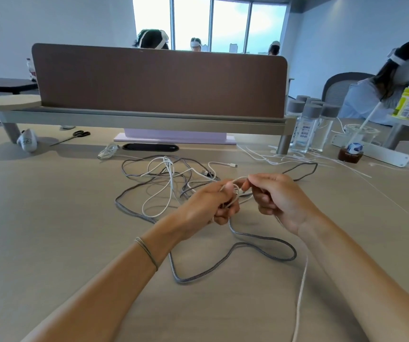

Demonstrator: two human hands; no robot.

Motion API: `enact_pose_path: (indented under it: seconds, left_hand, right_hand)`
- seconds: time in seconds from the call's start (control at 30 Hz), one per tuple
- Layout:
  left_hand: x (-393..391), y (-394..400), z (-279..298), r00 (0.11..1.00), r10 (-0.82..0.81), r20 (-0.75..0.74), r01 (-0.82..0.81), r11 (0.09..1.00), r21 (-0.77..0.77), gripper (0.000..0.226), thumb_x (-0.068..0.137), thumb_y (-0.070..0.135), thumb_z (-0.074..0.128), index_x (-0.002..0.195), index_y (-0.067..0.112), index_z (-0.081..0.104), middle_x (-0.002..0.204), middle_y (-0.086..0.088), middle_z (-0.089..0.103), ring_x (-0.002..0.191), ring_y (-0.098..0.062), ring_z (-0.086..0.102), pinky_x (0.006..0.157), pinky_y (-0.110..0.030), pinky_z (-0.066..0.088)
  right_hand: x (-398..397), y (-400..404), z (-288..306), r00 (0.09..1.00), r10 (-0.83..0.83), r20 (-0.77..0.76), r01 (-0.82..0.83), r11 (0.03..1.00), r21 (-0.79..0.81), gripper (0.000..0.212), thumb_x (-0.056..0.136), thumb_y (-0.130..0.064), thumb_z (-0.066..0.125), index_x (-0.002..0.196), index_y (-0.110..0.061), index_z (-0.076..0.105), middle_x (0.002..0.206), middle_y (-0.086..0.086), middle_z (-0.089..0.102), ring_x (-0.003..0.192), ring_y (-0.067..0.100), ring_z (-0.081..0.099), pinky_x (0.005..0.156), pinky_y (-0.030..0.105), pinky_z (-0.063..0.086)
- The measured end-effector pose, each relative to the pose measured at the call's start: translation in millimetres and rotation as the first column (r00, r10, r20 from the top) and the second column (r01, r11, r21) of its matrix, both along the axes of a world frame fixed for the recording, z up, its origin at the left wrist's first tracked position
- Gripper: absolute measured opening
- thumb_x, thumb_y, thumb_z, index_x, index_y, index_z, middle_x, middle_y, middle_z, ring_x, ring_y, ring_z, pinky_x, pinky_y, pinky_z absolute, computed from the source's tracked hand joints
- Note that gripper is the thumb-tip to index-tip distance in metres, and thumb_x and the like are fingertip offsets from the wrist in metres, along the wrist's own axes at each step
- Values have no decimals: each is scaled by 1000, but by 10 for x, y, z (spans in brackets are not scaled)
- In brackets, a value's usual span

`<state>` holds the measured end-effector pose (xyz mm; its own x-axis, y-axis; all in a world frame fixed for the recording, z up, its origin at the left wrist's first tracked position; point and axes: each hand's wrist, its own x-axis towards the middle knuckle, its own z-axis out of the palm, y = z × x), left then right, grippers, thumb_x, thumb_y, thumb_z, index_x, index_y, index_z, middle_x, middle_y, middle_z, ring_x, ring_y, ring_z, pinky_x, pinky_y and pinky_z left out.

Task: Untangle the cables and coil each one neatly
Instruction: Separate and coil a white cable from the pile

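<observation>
A small loop of white cable (235,191) is pinched between the left hand (211,201) and the right hand (280,201), both curled round it just above the bench (50,218), probably so a knot can be worked loose. The grey braided cable (235,265) is left trailing beneath the wrists, tangled with the white one farther back.

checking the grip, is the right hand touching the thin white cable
Touching: the head view shows the right hand pinching a loop of the thin white cable at its fingertips.
</observation>
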<state>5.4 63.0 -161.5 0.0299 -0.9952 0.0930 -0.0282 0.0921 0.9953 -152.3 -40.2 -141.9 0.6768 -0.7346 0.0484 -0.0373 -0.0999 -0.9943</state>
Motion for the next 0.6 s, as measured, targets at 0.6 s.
enact_pose_path:
  seconds: [0.6]
  left_hand:
    - [9,-114,7,714,422,-558,-449,888,96,33,110,19,31,83,10,48,74,-8,58,67,-21,55,68,-34,49]
  right_hand:
    - [286,336,-326,908,-139,-395,-139,789,-598,34,104,-29,47,80,-23,71,56,-5,55,60,10,55,66,35,44]
